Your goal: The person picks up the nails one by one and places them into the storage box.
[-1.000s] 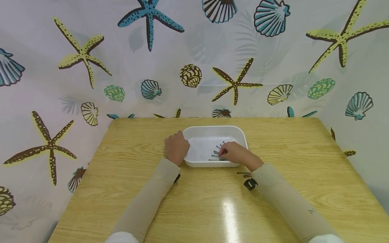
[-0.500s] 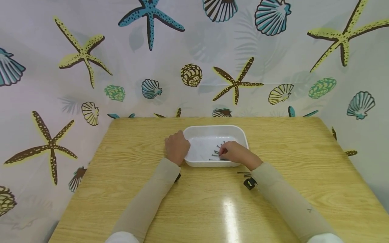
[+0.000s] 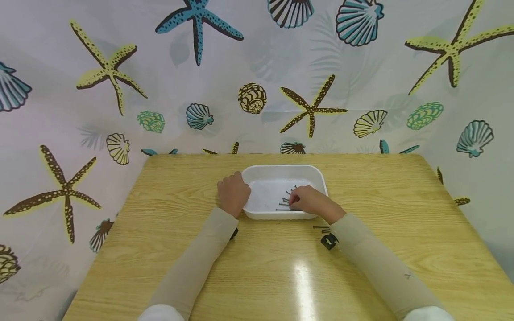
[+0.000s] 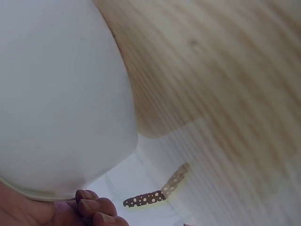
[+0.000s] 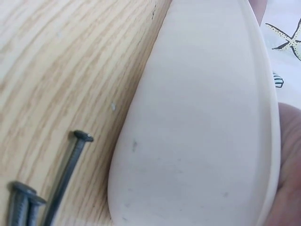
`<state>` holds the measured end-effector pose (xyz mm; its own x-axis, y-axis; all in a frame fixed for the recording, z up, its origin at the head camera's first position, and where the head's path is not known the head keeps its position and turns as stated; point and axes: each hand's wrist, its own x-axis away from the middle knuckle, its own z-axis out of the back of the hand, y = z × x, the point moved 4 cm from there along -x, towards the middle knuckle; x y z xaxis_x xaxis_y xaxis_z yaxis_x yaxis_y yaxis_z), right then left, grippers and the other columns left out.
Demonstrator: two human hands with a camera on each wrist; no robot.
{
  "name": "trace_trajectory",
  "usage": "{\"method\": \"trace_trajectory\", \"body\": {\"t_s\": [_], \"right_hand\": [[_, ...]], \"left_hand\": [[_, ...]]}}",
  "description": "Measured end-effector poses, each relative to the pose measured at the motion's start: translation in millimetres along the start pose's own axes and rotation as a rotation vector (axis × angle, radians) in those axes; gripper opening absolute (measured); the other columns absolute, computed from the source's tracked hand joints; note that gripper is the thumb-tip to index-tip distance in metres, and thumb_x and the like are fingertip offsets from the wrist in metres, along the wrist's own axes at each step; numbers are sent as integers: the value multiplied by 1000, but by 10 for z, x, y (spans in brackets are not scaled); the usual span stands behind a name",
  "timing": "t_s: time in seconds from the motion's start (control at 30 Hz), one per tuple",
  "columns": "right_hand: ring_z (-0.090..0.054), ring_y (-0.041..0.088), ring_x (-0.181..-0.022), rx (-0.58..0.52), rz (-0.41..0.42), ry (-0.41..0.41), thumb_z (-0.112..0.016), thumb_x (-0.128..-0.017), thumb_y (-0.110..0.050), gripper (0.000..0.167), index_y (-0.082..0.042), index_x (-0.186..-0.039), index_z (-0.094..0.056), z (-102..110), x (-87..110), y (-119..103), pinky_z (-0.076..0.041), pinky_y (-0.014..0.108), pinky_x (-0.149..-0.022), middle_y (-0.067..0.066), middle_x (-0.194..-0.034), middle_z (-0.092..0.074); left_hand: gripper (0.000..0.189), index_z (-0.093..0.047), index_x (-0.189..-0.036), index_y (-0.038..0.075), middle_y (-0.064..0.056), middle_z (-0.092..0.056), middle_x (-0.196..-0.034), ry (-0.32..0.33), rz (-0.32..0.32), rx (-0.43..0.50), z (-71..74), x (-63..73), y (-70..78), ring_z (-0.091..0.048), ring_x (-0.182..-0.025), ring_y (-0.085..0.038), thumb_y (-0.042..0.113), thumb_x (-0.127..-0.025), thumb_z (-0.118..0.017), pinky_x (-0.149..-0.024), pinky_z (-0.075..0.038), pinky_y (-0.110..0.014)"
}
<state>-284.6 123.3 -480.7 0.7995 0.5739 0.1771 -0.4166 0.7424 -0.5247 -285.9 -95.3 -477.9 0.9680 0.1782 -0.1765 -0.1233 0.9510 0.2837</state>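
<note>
A white plastic tray (image 3: 281, 215) sits on the table, with several dark nails (image 3: 282, 210) laid inside its right half. My left hand (image 3: 234, 194) grips the tray's left rim; curled fingertips show below that rim in the left wrist view, beside the tray's smooth wall (image 4: 61, 103). Reaching over the near right rim, my right hand (image 3: 311, 199) has its fingers curled down among the nails, thumb and fingertips pinching at a nail's end. In the right wrist view the tray's outer wall (image 5: 202, 117) hides the fingertips, and only part of the hand (image 5: 289, 169) shows.
A few more nails (image 5: 66, 174) lie on the wooden table (image 3: 257, 267) just in front of the tray, by the right wrist. A black clip-like piece (image 3: 329, 241) is at the right sleeve. A cloth (image 3: 257, 58) printed with starfish and shells hangs behind the table.
Almost nothing moves. Both hands stay at the tray, and the view shifts very slightly.
</note>
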Motion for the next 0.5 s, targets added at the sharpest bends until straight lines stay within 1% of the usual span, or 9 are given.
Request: {"method": "trace_trajectory", "body": {"t_s": [0.17, 0.5], "right_hand": [[-52, 13, -74, 2, -5, -2, -65, -86, -14, 7, -9, -82, -67, 10, -9, -1, -43, 32, -72, -2, -80, -61], [-52, 13, -73, 21, -11, -3, -66, -85, -16, 6, -11, -82, -67, 20, -42, 33, -43, 33, -73, -3, -79, -60]], "left_hand": [[23, -62, -98, 2, -13, -64, -82, 2, 4, 1, 14, 3, 5, -59, -77, -31, 16, -86, -47, -72, -40, -42], [24, -61, -100, 2, -14, -64, -85, -33, 33, 8, 53, -2, 32, -59, -80, -32, 16, -86, -47, -76, -40, -44]]}}
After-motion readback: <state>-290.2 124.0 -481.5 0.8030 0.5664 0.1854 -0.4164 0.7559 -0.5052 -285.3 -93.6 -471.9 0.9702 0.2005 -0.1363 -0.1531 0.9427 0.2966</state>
